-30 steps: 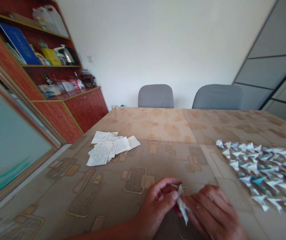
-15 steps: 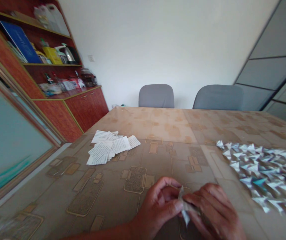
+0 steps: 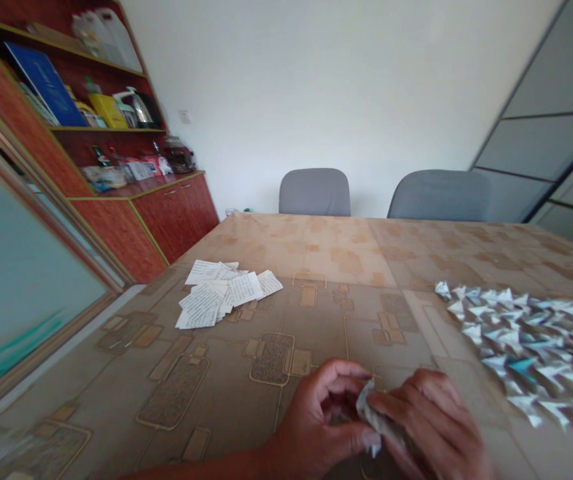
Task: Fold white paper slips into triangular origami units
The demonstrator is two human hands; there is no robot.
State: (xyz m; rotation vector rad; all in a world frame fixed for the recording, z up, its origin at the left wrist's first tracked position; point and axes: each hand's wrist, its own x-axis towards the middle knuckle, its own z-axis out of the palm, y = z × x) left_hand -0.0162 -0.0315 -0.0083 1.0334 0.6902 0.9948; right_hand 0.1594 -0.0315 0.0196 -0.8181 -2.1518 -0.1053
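Low in the head view, my left hand [image 3: 319, 420] and my right hand [image 3: 433, 427] meet over the near table edge. Both pinch one small folded slip of printed paper [image 3: 373, 417] between thumbs and fingertips; the slip is partly hidden under my right fingers. A loose pile of flat printed paper slips [image 3: 223, 297] lies to the far left of my hands. To the right, several folded paper triangles [image 3: 526, 343] are spread over the table.
The table [image 3: 316, 293] has a beige patterned cover. Two grey chairs [image 3: 315, 192] stand at its far side. A red wooden cabinet with cluttered shelves [image 3: 131, 180] lines the left wall, and a framed panel [image 3: 16, 287] leans at the left.
The paper slip stood upright between my fingertips; now it is folded flatter and lower, tucked under my right fingers. Both hands have shifted slightly to the right and down.
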